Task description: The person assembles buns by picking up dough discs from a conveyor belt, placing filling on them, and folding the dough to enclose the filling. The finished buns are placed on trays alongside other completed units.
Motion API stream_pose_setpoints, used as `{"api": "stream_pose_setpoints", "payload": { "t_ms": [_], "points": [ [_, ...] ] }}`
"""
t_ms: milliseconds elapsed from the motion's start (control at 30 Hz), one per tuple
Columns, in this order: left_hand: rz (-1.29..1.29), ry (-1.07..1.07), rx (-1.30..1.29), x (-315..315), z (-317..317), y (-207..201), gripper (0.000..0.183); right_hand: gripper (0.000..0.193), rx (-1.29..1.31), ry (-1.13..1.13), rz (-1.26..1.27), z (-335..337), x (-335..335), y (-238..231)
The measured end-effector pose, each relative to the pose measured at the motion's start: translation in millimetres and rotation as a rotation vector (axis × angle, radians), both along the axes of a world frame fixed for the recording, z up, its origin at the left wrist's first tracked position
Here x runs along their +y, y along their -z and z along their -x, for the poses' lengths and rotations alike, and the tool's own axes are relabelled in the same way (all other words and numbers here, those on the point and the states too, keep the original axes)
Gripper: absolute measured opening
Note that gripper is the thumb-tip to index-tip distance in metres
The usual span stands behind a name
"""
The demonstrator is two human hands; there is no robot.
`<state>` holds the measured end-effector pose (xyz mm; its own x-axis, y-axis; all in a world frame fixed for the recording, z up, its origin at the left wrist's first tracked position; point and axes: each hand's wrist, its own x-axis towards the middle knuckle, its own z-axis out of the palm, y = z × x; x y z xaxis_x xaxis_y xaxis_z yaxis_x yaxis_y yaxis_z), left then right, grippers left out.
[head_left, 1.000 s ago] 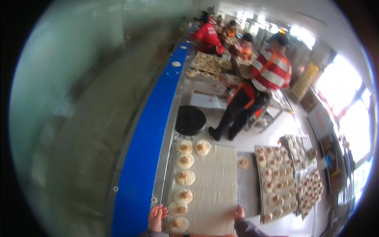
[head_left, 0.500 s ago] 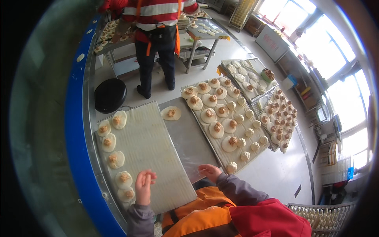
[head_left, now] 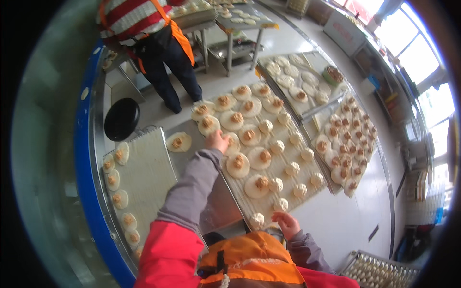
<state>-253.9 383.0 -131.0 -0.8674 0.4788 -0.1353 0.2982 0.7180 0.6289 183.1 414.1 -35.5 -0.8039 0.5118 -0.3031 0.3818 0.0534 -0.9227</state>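
My left hand [head_left: 218, 141] reaches over to the left edge of the big tray [head_left: 225, 185]. Its fingers are closed at the rim of a flat dough wrapper [head_left: 233, 144], part of which they hide. Other wrappers topped with lumps of brown filling, such as this dough wrapper [head_left: 237, 165], lie around it. Pleated closed buns [head_left: 292, 168] sit on the tray's right half. Low by the tray's near edge, my right hand [head_left: 286, 224] is empty with its fingers apart, close to a closed bun [head_left: 281, 204].
On the left, a ribbed tray [head_left: 149, 177] carries filled wrappers along its left side. One filled wrapper [head_left: 178, 142] lies on the metal table between trays. More trays [head_left: 309, 120] stand at right, with a filling bowl [head_left: 332, 75]. A co-worker [head_left: 163, 62] stands beyond a black stool [head_left: 122, 119].
My left hand has gone from above the left tray across to a wrapper on the big tray. My right hand has shifted right. The view has turned, and the co-worker appears further left.
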Motion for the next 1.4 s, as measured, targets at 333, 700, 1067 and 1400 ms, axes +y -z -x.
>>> {"api": "stream_pose_setpoints", "payload": {
  "t_ms": [333,700,1067,1400],
  "points": [
    [-0.389,0.152,0.443,-36.0,-70.9,-45.6,0.036,0.020,0.005,0.054,-0.261,4.3,19.3,-8.2],
    [-0.325,0.370,0.211,-34.1,-212.1,-32.7,0.024,0.017,-0.247,-0.472,-1.112,144.2,87.9,28.5],
    [-0.344,0.205,0.103,-44.1,-220.7,-37.1,0.029,0.021,-0.532,-0.566,-0.963,167.8,96.6,51.5],
    [-0.176,0.265,0.133,-54.5,-212.1,-20.5,0.049,0.013,-0.217,-0.406,-0.849,159.4,73.5,40.4]
  ]
}}
